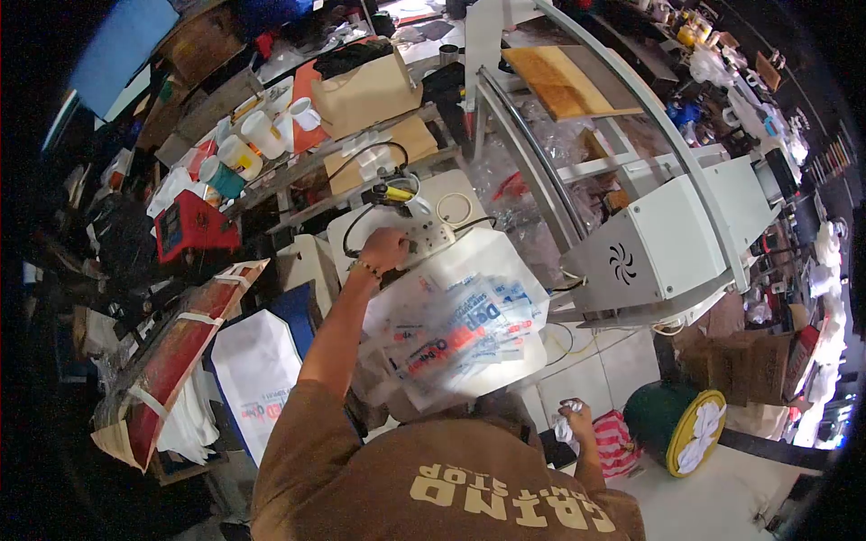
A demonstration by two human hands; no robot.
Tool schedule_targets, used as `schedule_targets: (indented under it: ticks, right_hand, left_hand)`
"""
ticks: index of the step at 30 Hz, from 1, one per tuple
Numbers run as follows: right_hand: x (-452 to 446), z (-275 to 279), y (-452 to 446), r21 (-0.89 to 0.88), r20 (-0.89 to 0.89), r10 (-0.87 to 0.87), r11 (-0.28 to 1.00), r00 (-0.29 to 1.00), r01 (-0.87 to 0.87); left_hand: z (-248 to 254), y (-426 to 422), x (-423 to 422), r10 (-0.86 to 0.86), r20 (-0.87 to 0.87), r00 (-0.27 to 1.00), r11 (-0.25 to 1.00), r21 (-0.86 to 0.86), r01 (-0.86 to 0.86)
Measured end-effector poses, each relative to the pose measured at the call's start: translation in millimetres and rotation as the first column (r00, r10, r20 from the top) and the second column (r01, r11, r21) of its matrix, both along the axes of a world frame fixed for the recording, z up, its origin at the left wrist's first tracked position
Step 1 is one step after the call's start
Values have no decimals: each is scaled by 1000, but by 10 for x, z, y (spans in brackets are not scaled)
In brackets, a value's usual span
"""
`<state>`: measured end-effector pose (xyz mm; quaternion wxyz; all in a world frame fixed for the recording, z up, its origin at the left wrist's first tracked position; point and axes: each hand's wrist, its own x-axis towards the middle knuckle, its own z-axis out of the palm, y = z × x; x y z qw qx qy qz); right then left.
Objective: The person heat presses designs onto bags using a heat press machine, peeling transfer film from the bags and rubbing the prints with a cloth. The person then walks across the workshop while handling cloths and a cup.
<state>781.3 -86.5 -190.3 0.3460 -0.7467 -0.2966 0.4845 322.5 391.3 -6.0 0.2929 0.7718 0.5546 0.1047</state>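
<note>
Power strip (437, 239): I judge it light, rigid, not fragile; smooth casing, might slide on the board (347, 225) if pushed. Best hold: across the long sides, clear of the sockets and of the cable, whose drag could swing it. Appearance: off-white, oblong, dark socket holes on top; black cable (478, 222) at its 2 o'clock end. Position: centre of my view, on the pale board.

Left hand (386, 250): at the strip's 9 o'clock end, fingers bent and close together, touching or nearly so; from this angle I cannot tell whether they grip.

Outward from the strip: pale cord loop (454, 195) near 1 o'clock, yellow-and-black tool (394, 193) near 11. Printed bags (456, 335) at 6 o'clock, overlapping, thin, blue and red lettering; I expect them limp and slippery. Right hand (585, 422) at 5 o'clock, closed around a crumpled white wad (565, 432), probably soft. Grey machine (663, 236) at 3 o'clock.
</note>
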Motion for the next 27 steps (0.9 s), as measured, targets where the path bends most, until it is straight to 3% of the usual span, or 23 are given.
schedule_targets:
  ticks: [2, 5, 8, 9, 10, 11, 13, 14, 17, 19, 21, 23, 25, 27]
  right_hand:
    - [9, 95, 29, -81, -21, -12, 997, 1000, 10]
    - [42, 22, -215, -277, -30, -1, 961, 1000, -8]
    - [247, -450, -844, -168, -65, 68, 983, 996, -78]
    - [396, -735, -1140, -171, 92, 380, 916, 920, -362]
    - [544, -1019, -1433, -205, 306, 637, 770, 708, -604]
    - [684, -1284, -1717, -238, 494, 743, 616, 452, -751]
    - [613, -1017, -1713, -237, 276, 661, 750, 697, -617]
    - [590, -900, -1591, -251, 168, 590, 800, 789, -545]
    - [592, -595, -1078, -282, 5, 595, 772, 804, -570]
    - [633, -453, -725, -303, -54, 658, 706, 751, -640]
    - [609, -146, -246, -328, -91, 737, 612, 669, -719]
    - [522, 271, 303, -357, -117, 816, 497, 566, -791]
    - [369, 688, 832, -403, -200, 830, 415, 521, -816]
    - [202, 846, 1273, -446, -282, 827, 336, 487, -829]
  left_hand:
    - [-39, 61, 77, -60, -235, 970, 987, 132, 93]
    - [-87, 118, 115, -93, -347, 933, 977, 150, 153]
    - [-137, 120, 137, -114, -342, 933, 977, 133, 169]
    - [-206, 146, 159, -115, -347, 931, 977, 129, 169]
    - [-304, 191, 189, -122, -422, 899, 974, 123, 189]
    - [-347, 188, 199, -121, -496, 860, 973, 114, 203]
    - [-306, 102, 318, -103, -243, 965, 935, 306, 177]
    - [-264, 61, 397, -46, -260, 964, 935, 328, 133]
    - [-365, -2, 452, 164, -550, 819, 972, 229, -41]
    - [5, -442, 405, 232, -419, 878, 892, 452, -20]
    - [279, -798, 356, 220, -277, 935, 868, 493, -58]
    - [648, -1400, 372, 201, -150, 968, 898, 424, -120]
    - [410, -1939, 204, -99, -60, 993, 849, 515, 116]
    - [766, -2599, 158, -67, 217, 974, 990, 138, 37]
